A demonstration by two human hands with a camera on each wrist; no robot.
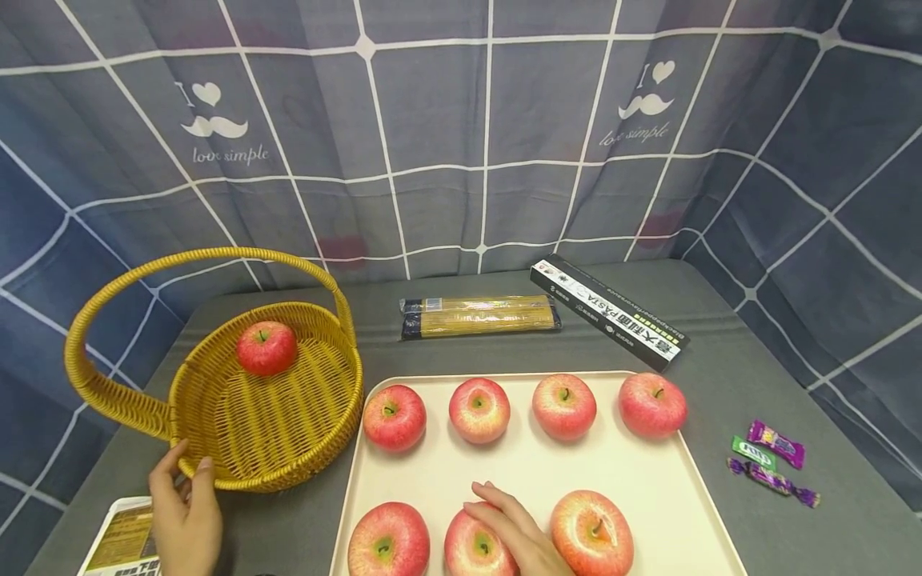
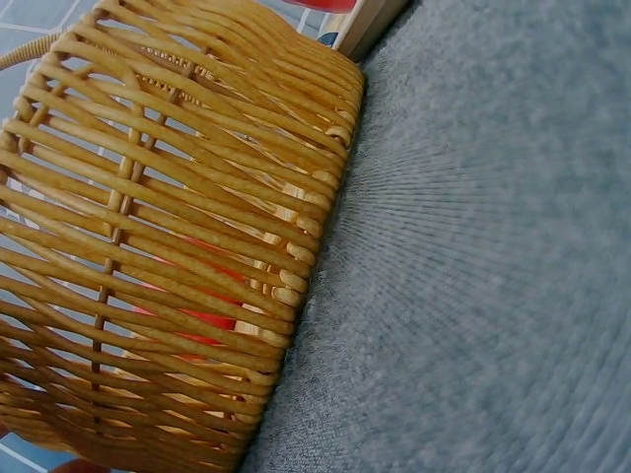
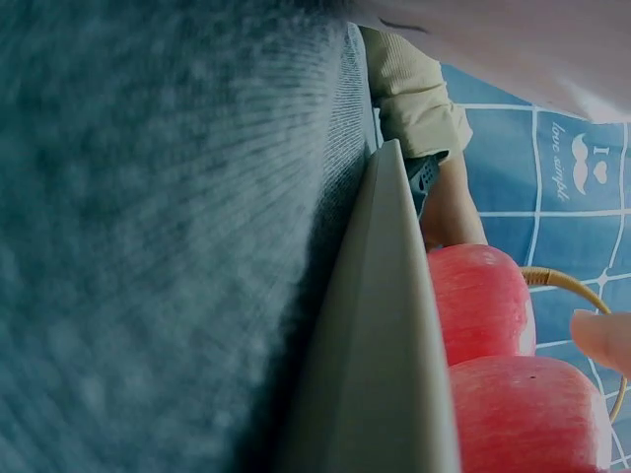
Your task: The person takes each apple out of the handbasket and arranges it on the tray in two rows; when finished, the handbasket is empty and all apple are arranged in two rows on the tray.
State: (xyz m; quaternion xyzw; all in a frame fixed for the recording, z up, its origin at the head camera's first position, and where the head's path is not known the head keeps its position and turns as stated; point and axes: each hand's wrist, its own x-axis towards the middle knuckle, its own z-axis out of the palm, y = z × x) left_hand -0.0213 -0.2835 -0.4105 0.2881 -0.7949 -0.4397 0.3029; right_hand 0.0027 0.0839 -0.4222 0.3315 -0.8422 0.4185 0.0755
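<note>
My left hand (image 1: 186,512) holds the near-left rim of a yellow wicker basket (image 1: 270,480), thumb and fingertips at its edge. The basket has a tall handle, and one red apple (image 1: 266,349) lies inside; the left wrist view shows the woven wall (image 2: 168,227) up close. Over the front middle apple (image 1: 471,548) in the cream tray (image 1: 619,472), my right hand (image 1: 522,540) reaches with its fingers extended across the top. To either side of it sit a left apple (image 1: 389,540) and a right apple (image 1: 592,532).
Several more apples line the tray's back half, from a left one (image 1: 394,418) to a right one (image 1: 651,406). Behind lie packaged spaghetti (image 1: 483,317) and a black pasta box (image 1: 608,312). Wrapped candies (image 1: 774,464) lie at right, a printed packet (image 1: 122,540) at front left.
</note>
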